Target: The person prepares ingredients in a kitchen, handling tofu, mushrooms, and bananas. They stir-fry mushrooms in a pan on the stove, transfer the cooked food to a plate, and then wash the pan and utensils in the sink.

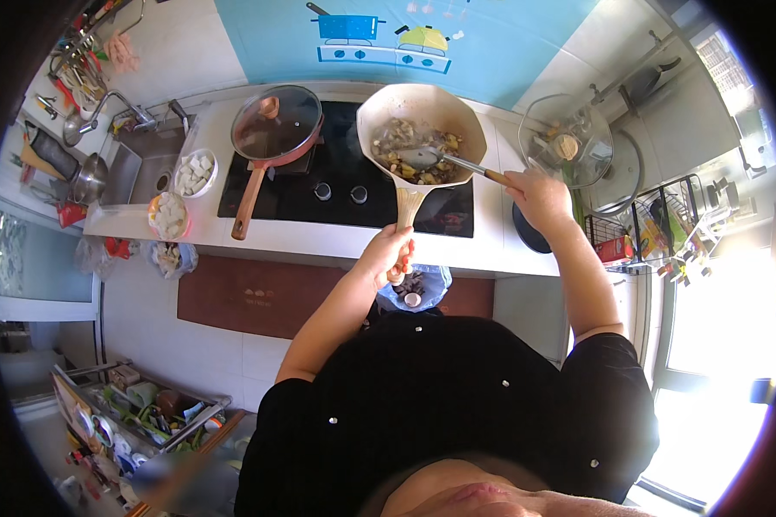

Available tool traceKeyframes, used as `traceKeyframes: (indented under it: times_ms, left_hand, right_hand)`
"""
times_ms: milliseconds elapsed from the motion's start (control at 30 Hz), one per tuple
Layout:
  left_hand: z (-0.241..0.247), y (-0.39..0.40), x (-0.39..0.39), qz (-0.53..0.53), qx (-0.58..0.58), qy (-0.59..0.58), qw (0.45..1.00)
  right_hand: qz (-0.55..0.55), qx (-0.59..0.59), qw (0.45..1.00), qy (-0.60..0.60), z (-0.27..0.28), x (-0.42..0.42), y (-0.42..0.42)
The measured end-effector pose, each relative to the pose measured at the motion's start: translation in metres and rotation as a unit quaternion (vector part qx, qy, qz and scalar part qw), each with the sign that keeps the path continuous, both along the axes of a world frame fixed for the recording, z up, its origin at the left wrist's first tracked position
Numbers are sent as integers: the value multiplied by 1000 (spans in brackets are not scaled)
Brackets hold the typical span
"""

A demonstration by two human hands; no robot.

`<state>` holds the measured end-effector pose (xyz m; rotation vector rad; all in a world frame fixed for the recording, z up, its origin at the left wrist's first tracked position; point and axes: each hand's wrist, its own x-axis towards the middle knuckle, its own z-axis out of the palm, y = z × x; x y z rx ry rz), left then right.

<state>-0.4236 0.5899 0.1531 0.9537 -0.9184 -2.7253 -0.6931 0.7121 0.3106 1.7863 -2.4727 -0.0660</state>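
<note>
A cream-coloured wok [375,123] sits over the right side of the black glass hob [343,174]. My left hand [391,253] is wrapped around its pale wood-look handle [410,207]. In my right hand [542,199] is a metal spatula [459,161] with a wooden grip, its blade down among the food. That food [449,141] is a mix of browned and yellowish chopped pieces, with a light haze above it. On the hob's left side stands a lidded pink frying pan [278,123], its wooden handle [248,203] reaching past the counter's front edge.
Left of the hob are a bowl of white cubes [197,173], a second container of white pieces [169,216] and a sink [145,155]. A glass lid [566,139] stands at the right, near a wire rack [659,220]. A bag-lined bin [427,287] is below the counter.
</note>
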Motion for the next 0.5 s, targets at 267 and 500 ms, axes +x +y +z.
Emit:
traceKeyframes:
  times_ms: [267, 500]
  left_hand:
    - [0, 4, -7, 8, 5, -3, 1000]
    - [-2, 1, -1, -7, 10, 16, 1000]
  right_hand:
    - [-33, -93, 989, -112, -35, 11, 5]
    - [-44, -54, 978, -195, -51, 23, -5]
